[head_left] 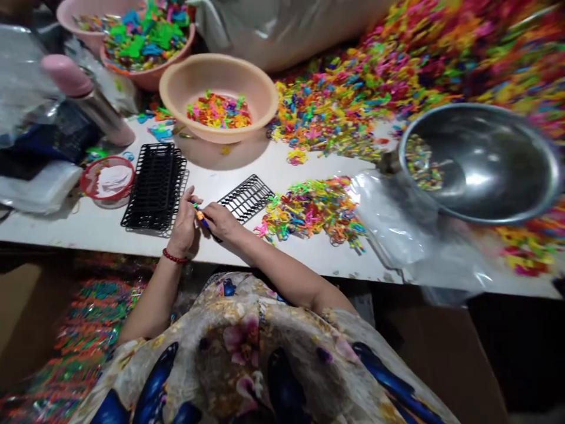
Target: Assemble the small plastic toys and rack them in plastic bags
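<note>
My left hand (pixel 182 228), with a red bead bracelet at its wrist, is closed at the near edge of the white table. Close beside it on the right, my right hand (pixel 219 222) is closed too. Small orange, blue and dark plastic pieces (pixel 201 215) show between the two hands, gripped in the fingers. Their exact kind is too small to make out. A black plastic grid rack (pixel 248 197) lies slanted just beyond my right hand, which covers its near end. Left of my left hand sits a stack of similar black racks (pixel 154 182).
Small colourful plastic pieces (pixel 313 212) lie heaped right of the rack. Behind stands a peach basin (pixel 220 66) with more pieces. A steel bowl (pixel 494 171), clear plastic bags (pixel 392 218), a red-rimmed tub (pixel 83 181) and a pink-capped flask (pixel 103 115) are around.
</note>
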Tool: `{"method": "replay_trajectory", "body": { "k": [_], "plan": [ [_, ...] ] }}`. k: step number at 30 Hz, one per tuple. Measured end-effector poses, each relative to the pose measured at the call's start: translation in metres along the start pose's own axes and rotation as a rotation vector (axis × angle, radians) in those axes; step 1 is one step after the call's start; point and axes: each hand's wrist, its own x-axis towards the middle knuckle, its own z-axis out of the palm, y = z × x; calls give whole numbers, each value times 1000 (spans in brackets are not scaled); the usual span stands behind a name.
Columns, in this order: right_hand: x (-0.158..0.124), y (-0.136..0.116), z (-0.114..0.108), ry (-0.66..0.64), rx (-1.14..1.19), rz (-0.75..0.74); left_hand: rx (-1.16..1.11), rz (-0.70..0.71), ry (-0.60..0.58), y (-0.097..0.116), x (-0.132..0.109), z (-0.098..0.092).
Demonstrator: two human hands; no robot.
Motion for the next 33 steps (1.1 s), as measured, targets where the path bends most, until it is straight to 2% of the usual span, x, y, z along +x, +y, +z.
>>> {"method": "replay_trajectory", "body": {
  "k": [3, 7, 9, 11, 14, 16, 19, 25, 27, 30, 33],
  "plan": [
    [-12, -4, -14, 54, -11, -28, -82, -57, 1, 2, 4, 9],
    [-72, -19, -60, 265, -149, -68, 4, -5, 3, 4, -1, 14],
    [-111, -23, -85, 346, -293, 54, 94, 71, 45, 8, -9, 14],
    [-142, -21, -103, 353, -447, 229, 190, 144, 103, 16, -17, 16],
    [-165, -14, -108, 306, -609, 438, 364, 223, 146, 27, -22, 24],
    [-167, -9, -103, 280, -662, 488, 459, 259, 139, 31, -20, 30],
    [-161, -4, -96, 292, -714, 485, 496, 313, 99, 30, -10, 34],
    [-158, 3, -115, 384, -663, 471, 479, 381, -1, 27, 0, 16],
    [-153, 4, -121, 446, -525, 439, 470, 389, -34, 29, -2, 10],
    [-133, 3, -116, 497, -139, 430, 412, 376, -72, 31, -6, 7],
    [-100, -1, -93, 374, 339, 454, 289, 322, -75, 29, -10, 10]
  ]
}}
